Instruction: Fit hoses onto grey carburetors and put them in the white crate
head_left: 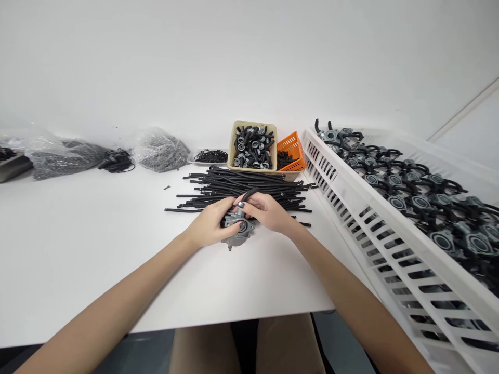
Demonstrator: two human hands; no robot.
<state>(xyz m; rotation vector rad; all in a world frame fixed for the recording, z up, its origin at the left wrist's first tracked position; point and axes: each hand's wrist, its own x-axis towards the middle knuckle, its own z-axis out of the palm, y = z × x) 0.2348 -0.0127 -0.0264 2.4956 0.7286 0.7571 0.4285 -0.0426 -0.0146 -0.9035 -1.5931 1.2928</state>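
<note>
A grey metal carburetor [238, 238] is held just above the white table, in front of a pile of black rubber hoses [241, 188]. My left hand [212, 224] is closed around its left side, with the thumb across the round opening. At its top, my right hand [267, 210] pinches a short black part [249, 194] that looks like a cap with a rubber boot. The right fingertips touch the top of the carburetor; how that part joins it is hidden by the fingers.
Behind the hoses stand a cream bin [233, 148] of caps with black boots, an orange basket [299, 150] and a clear tray [191, 157] of black rings. A white crate [374, 208] full of carburetors lines the right. Plastic bags [159, 150] of small parts sit back left.
</note>
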